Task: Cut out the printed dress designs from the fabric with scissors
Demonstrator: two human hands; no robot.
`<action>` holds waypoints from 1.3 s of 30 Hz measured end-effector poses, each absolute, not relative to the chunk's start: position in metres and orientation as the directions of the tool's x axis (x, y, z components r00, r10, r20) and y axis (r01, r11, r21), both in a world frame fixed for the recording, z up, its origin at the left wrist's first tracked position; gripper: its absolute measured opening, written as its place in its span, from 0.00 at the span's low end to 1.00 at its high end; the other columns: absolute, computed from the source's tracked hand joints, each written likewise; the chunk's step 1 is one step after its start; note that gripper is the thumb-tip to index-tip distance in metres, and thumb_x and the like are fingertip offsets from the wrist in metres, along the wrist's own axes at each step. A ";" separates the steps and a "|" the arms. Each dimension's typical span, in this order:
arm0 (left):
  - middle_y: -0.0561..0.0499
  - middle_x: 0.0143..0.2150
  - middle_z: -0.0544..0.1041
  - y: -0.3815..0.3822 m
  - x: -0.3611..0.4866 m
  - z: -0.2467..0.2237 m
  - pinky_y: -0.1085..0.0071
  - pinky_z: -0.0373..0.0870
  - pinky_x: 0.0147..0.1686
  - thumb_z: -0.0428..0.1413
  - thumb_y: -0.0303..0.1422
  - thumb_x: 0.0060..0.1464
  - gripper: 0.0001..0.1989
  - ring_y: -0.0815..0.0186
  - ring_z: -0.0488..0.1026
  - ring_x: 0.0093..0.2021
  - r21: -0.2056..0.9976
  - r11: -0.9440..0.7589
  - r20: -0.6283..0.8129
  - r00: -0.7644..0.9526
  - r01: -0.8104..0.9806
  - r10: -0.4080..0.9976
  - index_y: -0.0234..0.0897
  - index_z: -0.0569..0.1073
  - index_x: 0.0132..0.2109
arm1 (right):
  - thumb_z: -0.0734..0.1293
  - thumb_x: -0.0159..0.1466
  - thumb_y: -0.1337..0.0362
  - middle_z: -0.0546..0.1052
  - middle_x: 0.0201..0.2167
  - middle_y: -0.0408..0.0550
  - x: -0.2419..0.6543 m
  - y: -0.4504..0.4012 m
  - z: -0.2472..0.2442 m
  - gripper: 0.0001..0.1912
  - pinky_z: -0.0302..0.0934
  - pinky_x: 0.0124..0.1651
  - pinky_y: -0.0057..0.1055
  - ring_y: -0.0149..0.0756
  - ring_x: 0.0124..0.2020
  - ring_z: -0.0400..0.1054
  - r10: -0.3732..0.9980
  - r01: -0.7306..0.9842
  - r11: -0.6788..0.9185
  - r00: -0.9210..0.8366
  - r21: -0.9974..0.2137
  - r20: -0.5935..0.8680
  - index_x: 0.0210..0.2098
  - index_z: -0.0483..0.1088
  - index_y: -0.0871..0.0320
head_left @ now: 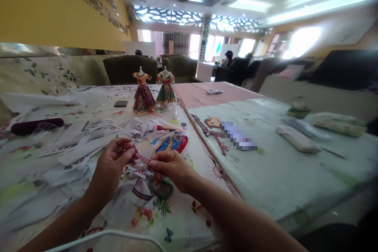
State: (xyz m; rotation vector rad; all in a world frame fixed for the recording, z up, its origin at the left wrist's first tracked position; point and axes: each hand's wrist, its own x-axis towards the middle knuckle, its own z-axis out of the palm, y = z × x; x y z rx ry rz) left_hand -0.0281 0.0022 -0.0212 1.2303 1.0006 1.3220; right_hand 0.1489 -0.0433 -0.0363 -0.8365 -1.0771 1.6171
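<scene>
Between my two hands stretches a narrow red-and-white patterned ribbon [142, 158]. My left hand [113, 161] pinches one end between thumb and fingers. The other end is pinched by my right hand [169, 165]. Just beyond them lies a white cloth piece with a blue, yellow and red print [169, 141]. Below my right hand, the green handle of a tool [165, 189] shows, its rest hidden. White scraps with a dark striped edge [141, 193] lie under my hands.
Two miniature dresses on stands [143, 93] [165, 89] stand at the back. Paper scraps [67, 173] spread leftward near a dark purple roll [37, 126]. Patterned strips [211, 134] and wrapped bundles [298, 138] lie right. A white cable [118, 233] crosses the front. Seated people are far off.
</scene>
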 end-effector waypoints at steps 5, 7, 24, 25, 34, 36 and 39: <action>0.54 0.36 0.75 0.007 -0.029 -0.030 0.72 0.72 0.31 0.68 0.39 0.43 0.24 0.67 0.75 0.32 0.995 -0.034 0.045 0.116 -0.098 0.992 0.39 0.71 0.46 | 0.79 0.46 0.47 0.68 0.12 0.35 0.162 -0.034 -0.027 0.23 0.62 0.24 0.27 0.27 0.15 0.63 0.979 -0.343 -0.107 -0.199 -0.933 -0.039 0.25 0.73 0.59; 0.54 0.37 0.75 0.010 -0.031 -0.032 0.72 0.73 0.32 0.68 0.39 0.42 0.23 0.67 0.75 0.33 0.994 -0.035 0.047 0.110 -0.108 0.993 0.38 0.72 0.45 | 0.79 0.47 0.48 0.70 0.13 0.35 0.176 -0.030 -0.019 0.22 0.62 0.24 0.26 0.26 0.16 0.63 0.994 -0.329 -0.065 -0.106 -0.942 -0.031 0.27 0.74 0.60; 0.53 0.38 0.75 0.014 -0.037 -0.032 0.70 0.71 0.35 0.66 0.39 0.45 0.18 0.68 0.73 0.33 0.990 -0.107 0.118 0.132 -0.090 0.984 0.37 0.74 0.42 | 0.68 0.71 0.59 0.74 0.55 0.54 0.335 0.000 0.005 0.18 0.72 0.50 0.46 0.44 0.49 0.74 0.784 0.325 -0.414 0.602 -0.850 -0.152 0.57 0.70 0.59; 0.53 0.38 0.75 0.014 -0.037 -0.032 0.70 0.71 0.35 0.66 0.39 0.46 0.18 0.68 0.74 0.33 0.990 -0.108 0.119 0.130 -0.087 0.984 0.37 0.74 0.42 | 0.68 0.70 0.60 0.74 0.55 0.54 0.338 -0.006 0.001 0.18 0.72 0.50 0.46 0.44 0.49 0.74 0.776 0.379 -0.446 0.615 -0.811 -0.139 0.57 0.70 0.60; 0.54 0.36 0.75 0.027 -0.043 -0.033 0.71 0.72 0.35 0.66 0.39 0.45 0.18 0.68 0.74 0.32 0.991 -0.125 0.129 0.079 -0.054 0.988 0.38 0.74 0.42 | 0.68 0.70 0.61 0.78 0.49 0.52 0.333 -0.038 0.011 0.11 0.66 0.55 0.47 0.44 0.51 0.73 0.786 0.740 -0.455 0.595 -0.495 0.167 0.48 0.75 0.61; 0.54 0.36 0.75 0.030 -0.045 -0.032 0.71 0.72 0.35 0.66 0.39 0.45 0.18 0.68 0.74 0.32 0.988 -0.148 0.150 0.056 -0.045 0.987 0.37 0.74 0.42 | 0.66 0.69 0.64 0.81 0.42 0.54 0.319 -0.037 0.021 0.10 0.65 0.52 0.40 0.45 0.47 0.75 0.826 0.789 -0.381 0.525 -0.483 0.205 0.45 0.78 0.62; 0.53 0.36 0.75 0.033 -0.047 -0.031 0.71 0.72 0.34 0.66 0.38 0.46 0.17 0.68 0.74 0.32 0.984 -0.174 0.175 0.035 -0.040 0.984 0.36 0.74 0.42 | 0.64 0.70 0.63 0.83 0.40 0.53 0.285 -0.032 0.030 0.13 0.63 0.44 0.32 0.41 0.42 0.75 0.905 0.849 -0.208 0.356 -0.485 0.235 0.46 0.78 0.62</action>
